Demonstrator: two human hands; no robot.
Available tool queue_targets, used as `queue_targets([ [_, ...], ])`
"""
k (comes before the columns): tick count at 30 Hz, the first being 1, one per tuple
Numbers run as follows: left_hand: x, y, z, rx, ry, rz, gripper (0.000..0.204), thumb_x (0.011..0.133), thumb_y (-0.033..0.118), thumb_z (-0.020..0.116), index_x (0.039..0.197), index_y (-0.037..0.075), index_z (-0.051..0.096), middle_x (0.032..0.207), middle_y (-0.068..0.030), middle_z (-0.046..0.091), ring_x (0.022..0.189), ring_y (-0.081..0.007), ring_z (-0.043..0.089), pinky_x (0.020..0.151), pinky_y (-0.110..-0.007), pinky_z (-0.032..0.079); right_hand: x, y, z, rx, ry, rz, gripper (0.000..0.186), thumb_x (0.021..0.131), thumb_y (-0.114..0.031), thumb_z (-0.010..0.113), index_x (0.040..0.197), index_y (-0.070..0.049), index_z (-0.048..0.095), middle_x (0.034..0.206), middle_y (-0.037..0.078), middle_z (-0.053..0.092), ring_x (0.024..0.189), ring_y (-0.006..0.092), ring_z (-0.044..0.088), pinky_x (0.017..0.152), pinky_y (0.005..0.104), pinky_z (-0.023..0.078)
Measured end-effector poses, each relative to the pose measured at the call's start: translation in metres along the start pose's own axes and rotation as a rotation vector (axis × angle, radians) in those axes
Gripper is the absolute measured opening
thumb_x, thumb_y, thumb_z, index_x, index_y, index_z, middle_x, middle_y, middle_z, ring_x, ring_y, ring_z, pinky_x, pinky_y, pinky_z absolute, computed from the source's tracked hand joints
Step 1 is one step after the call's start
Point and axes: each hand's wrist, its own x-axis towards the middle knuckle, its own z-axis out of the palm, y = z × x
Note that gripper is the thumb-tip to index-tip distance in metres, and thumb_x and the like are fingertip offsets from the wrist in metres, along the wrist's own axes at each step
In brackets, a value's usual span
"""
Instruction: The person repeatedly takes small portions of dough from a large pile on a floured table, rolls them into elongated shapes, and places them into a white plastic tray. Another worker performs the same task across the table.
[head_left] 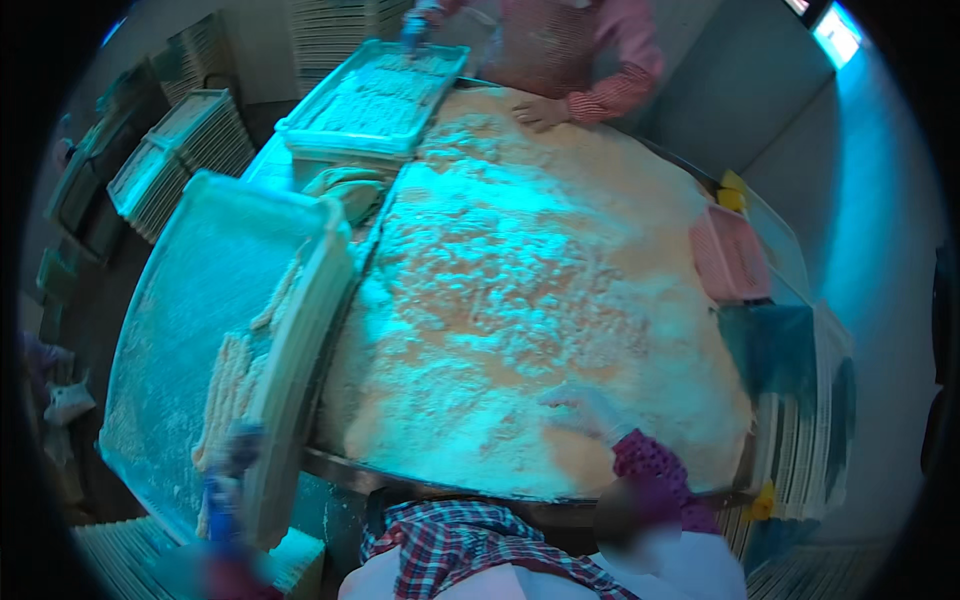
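Observation:
My left hand (238, 455), in a dark bluish glove, is at the near end of a row of pale floury strips (228, 385) in a shallow tray (190, 290). Motion smears its fingers, so whether it grips a strip cannot be told. The tray tops a stack along the table's left side. My right hand (585, 410), in a whitish glove under a purple dotted sleeve, is low over the floury table (640, 440). Its fingers stretch leftward, with nothing seen in them. Beyond them lies a wide spread of loose, flour-coated small pieces (500, 270).
Across the table a co-worker's bare hand (541, 113) rests on the flour; their gloved hand (413, 32) is at another filled tray (370, 95). A pink basket (730, 255) stands at the right edge. Stacked trays (185, 150) stand on the floor at left. A cloth (350, 190) lies between trays.

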Motion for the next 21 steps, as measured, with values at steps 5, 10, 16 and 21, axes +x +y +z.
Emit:
queue_targets([
  [5, 0.060, -0.145, 0.140, 0.455, -0.436, 0.181, 0.067, 0.079, 0.022, 0.071, 0.134, 0.003, 0.039, 0.135, -0.0162, 0.044, 0.126, -0.0310, 0.041, 0.103, -0.039, 0.033, -0.055, 0.034, 0.074, -0.096, 0.097, 0.045, 0.041, 0.079, -0.027, 0.062, 0.115, -0.008, 0.057, 0.110, 0.014, 0.057, 0.108, 0.0248, 0.051, 0.095, 0.0376, 0.035],
  [10, 0.068, -0.180, 0.304, 0.448, -0.782, 0.508, 0.044, 0.078, 0.019, 0.063, 0.121, 0.013, 0.055, 0.120, -0.0136, 0.054, 0.106, -0.0352, 0.053, 0.088, -0.042, 0.045, -0.041, 0.025, 0.017, -0.239, 0.586, -0.074, 0.020, 0.073, -0.015, 0.067, 0.090, -0.007, 0.064, 0.076, 0.012, 0.063, 0.077, 0.0273, 0.061, 0.068, 0.0368, 0.048],
  [16, 0.069, -0.162, 0.304, 0.781, -0.621, 0.713, 0.032, 0.083, 0.014, 0.054, 0.115, 0.019, 0.059, 0.120, -0.0079, 0.056, 0.104, -0.0307, 0.055, 0.085, -0.040, 0.048, 0.020, 0.029, -0.034, -0.709, 0.779, -0.286, 0.010, 0.070, -0.010, 0.063, 0.079, -0.009, 0.059, 0.071, 0.010, 0.057, 0.073, 0.0251, 0.058, 0.065, 0.0399, 0.045],
  [21, 0.092, -0.158, 0.273, 0.770, -0.259, 0.668, 0.029, 0.077, 0.005, 0.059, 0.103, 0.015, 0.064, 0.106, -0.0086, 0.062, 0.094, -0.0301, 0.058, 0.080, -0.038, 0.049, 0.030, 0.033, -0.032, -0.945, 0.610, -0.132, 0.011, 0.073, -0.009, 0.058, 0.083, -0.008, 0.059, 0.075, 0.011, 0.058, 0.075, 0.0274, 0.058, 0.066, 0.0409, 0.045],
])
